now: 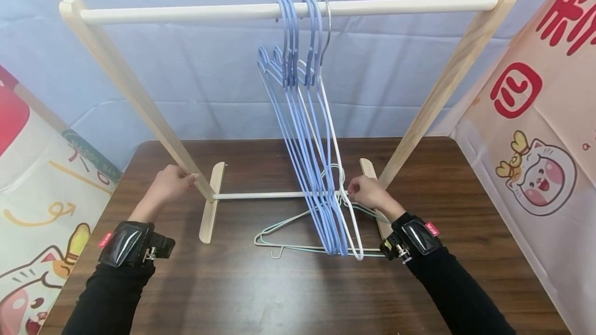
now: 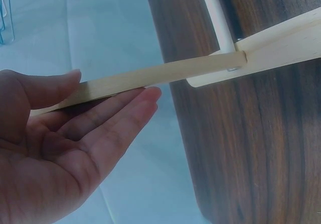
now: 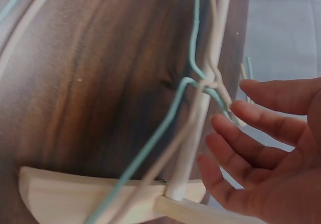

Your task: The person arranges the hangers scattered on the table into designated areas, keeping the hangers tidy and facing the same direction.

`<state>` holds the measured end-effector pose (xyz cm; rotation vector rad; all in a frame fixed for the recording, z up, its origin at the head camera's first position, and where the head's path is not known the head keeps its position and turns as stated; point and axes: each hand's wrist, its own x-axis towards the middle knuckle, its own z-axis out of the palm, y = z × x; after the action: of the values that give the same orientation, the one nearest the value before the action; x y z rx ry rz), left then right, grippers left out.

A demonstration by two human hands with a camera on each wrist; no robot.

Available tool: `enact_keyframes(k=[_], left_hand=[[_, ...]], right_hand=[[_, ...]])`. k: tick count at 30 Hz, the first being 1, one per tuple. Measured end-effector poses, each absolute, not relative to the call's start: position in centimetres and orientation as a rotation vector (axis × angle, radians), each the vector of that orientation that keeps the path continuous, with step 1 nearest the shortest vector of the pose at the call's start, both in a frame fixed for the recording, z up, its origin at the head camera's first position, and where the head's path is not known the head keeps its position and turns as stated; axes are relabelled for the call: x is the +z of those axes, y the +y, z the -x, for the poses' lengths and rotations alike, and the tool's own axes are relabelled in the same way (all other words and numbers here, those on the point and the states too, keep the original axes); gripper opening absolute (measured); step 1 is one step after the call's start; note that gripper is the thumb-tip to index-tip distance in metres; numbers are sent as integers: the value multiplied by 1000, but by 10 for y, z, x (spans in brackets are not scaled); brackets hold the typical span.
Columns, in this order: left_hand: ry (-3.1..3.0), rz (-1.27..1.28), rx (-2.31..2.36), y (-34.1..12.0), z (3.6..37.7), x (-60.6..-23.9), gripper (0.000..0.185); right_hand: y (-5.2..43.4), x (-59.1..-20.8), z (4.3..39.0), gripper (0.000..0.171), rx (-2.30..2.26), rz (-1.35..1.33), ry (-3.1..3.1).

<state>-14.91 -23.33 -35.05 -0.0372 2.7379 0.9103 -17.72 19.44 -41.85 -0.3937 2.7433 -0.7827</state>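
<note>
My left hand [image 1: 172, 184] is at the lower left post of a wooden clothes rack [image 1: 288, 12]. In the left wrist view the post [image 2: 150, 76] passes between the thumb and the fingers. Near the foot of the right post, my right hand [image 1: 370, 193] has its fingers loosely bent beside the hooks of a white and a pale green hanger [image 3: 165, 116]. A gap shows between its thumb and index finger. These two hangers lie on the table under the rack. Several blue hangers [image 1: 298, 133] and a white hanger [image 1: 332, 133] hang from the top bar.
The rack stands on a dark wood table [image 1: 223, 288], with wooden feet [image 1: 211, 221] and a white lower bar [image 1: 261, 196]. A pale blue cloth [image 1: 186, 66] hangs behind. Printed banners [image 1: 526, 128] stand at both sides.
</note>
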Motion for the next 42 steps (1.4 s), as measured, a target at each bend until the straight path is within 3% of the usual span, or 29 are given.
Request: enact_keyframes(k=[5,8,17,34,42], left_hand=[[2727,41,925,-233,149,-350,38],[2720,44,933,-233,149,-350,38],[2728,41,933,-234,150,-352,38],[2721,59,928,-233,150,-350,39],[2724,64,917,-233,150,-351,39]], right_hand=[[191,-429,177,3,-768,392,2755],[190,-435,176,11,-783,382,2769],[187,-448,178,11,-764,389,2854],[183,-451,173,16,-728,533,2952],[182,-449,173,14,-688,462,2955]])
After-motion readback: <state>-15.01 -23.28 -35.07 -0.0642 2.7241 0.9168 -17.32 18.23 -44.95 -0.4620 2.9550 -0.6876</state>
